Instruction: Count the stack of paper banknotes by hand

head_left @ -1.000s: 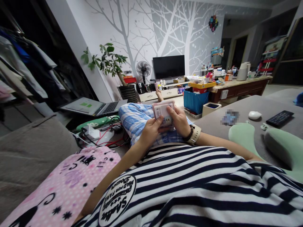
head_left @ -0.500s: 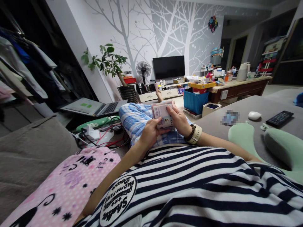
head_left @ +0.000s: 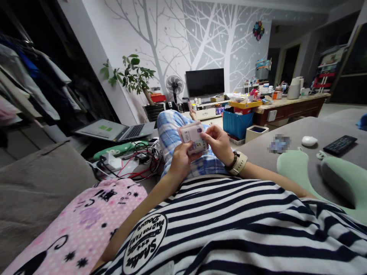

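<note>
A stack of banknotes point(head_left: 190, 133), the top one printed with a 5, is held over the lap in blue-and-white plaid trousers point(head_left: 169, 130). My left hand point(head_left: 181, 158) is closed on the lower left part of the stack, its thumb lying on the top note. My right hand point(head_left: 218, 143) is at the stack's right edge. Its thumb and curled index finger pinch at the top right corner of the notes; what lies between those fingertips is partly hidden. On the right wrist are a watch with a pale strap point(head_left: 241, 162) and a dark beaded bracelet.
Left of my legs are an open laptop point(head_left: 114, 130), tangled cables point(head_left: 146, 162) and a pink blanket point(head_left: 94, 214). On the sofa to the right lie a remote control point(head_left: 340, 145), a white rounded case point(head_left: 309, 141) and a green neck pillow point(head_left: 292, 164). A cluttered table point(head_left: 304, 101) stands beyond.
The stack has tilted and shifted slightly left with my left hand. My right hand has drawn a little to the right, its index finger now curled. The left knee has risen.
</note>
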The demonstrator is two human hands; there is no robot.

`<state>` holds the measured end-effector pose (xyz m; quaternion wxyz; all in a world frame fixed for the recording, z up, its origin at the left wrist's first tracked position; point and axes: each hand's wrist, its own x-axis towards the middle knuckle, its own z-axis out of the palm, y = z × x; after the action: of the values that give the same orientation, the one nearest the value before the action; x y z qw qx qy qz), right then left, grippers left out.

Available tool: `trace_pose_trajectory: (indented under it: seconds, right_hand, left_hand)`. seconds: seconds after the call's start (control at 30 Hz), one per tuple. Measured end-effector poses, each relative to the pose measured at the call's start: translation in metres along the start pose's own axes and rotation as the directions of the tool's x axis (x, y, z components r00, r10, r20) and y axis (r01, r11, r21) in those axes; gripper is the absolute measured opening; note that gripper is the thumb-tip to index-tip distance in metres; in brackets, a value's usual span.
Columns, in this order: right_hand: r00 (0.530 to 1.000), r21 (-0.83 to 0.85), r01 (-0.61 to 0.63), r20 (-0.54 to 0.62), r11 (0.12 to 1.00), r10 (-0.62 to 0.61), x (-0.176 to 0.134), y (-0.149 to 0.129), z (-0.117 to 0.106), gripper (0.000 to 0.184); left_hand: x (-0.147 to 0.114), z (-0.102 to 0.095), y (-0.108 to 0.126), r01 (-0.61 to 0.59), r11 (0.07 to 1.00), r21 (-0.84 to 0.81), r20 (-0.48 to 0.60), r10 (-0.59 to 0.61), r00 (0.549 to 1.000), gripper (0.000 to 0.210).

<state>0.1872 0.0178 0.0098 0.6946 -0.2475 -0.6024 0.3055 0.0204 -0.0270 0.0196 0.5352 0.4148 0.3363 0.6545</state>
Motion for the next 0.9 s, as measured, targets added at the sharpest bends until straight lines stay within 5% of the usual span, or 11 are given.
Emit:
trace_pose_trajectory:
  seconds: [0.53, 0.9]
  right_hand:
    - [0.999, -0.070, 0.035, -0.037, 0.997, -0.037, -0.002, -0.004, -0.002, 0.082]
    - [0.994, -0.012, 0.043, 0.097, 0.999, -0.041, -0.007, 0.001, -0.003, 0.065]
  left_hand:
    - [0.008, 0.002, 0.004, 0.122, 0.990, -0.078, -0.026, -0.124, 0.992, 0.025]
    - [0.015, -0.007, 0.001, 0.107, 0.993, -0.056, -0.017, -0.108, 0.994, 0.029]
